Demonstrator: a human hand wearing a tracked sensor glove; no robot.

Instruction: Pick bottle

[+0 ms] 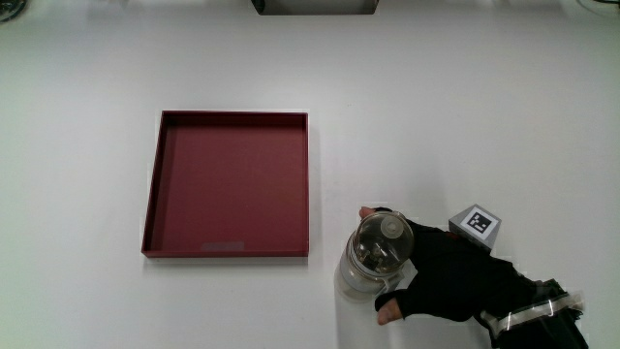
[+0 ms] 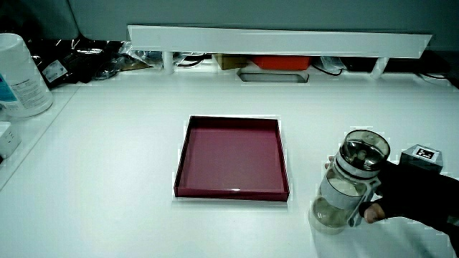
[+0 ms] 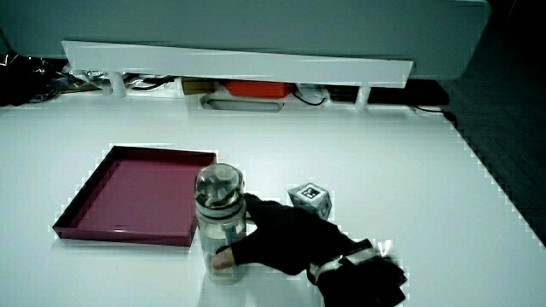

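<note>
A clear bottle (image 1: pixel 373 254) with a round transparent lid stands upright on the white table, close to the near corner of the dark red tray (image 1: pixel 155 194). The gloved hand (image 1: pixel 441 276) is wrapped around the bottle's side, fingers and thumb curled on it. In both side views the bottle (image 2: pixel 348 183) (image 3: pixel 220 222) rests on the table with the hand (image 2: pixel 409 193) (image 3: pixel 286 239) closed around its body. The patterned cube (image 1: pixel 477 225) sits on the back of the hand.
The shallow dark red tray (image 2: pixel 233 188) (image 3: pixel 94 192) holds nothing. A low white partition (image 2: pixel 280 39) runs along the table, with cables and an orange item under it. A large white container (image 2: pixel 20 75) stands at the table's edge.
</note>
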